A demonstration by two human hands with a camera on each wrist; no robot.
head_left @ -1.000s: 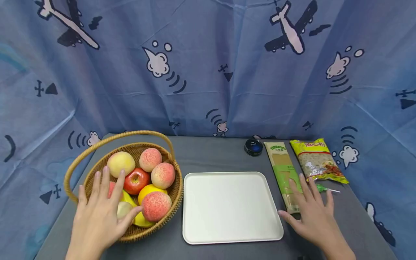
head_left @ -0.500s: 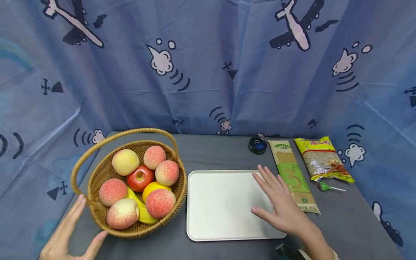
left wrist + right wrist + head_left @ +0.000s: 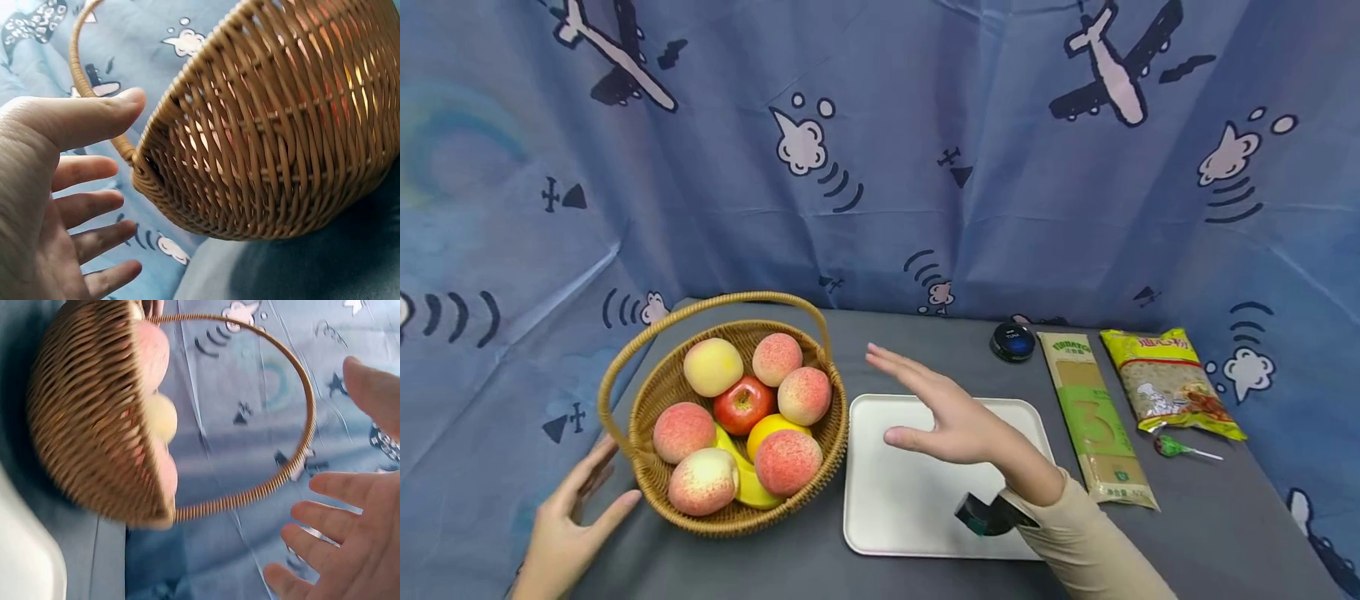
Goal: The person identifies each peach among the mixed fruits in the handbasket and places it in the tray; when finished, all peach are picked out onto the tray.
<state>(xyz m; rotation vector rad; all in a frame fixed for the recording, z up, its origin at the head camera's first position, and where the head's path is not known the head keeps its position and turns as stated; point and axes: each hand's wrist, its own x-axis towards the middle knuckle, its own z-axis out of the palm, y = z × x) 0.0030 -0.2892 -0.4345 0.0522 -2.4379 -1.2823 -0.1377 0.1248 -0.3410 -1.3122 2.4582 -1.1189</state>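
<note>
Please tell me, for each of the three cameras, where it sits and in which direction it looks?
Head: above the table, looking forward and down; shows basket, tray, both hands, a sleeve.
Left wrist: low at the basket's left, facing its wicker wall; shows the open left hand.
Right wrist: over the tray, facing left at the basket; shows the open right hand.
All share the basket.

Tan wicker basket (image 3: 820, 433); pink-blushed peaches (image 3: 786, 461), red apple (image 3: 742, 403); white tray (image 3: 880, 500); grey tabletop (image 3: 917, 350); blue backdrop (image 3: 925, 167), printed with aeroplanes, clouds.
</note>
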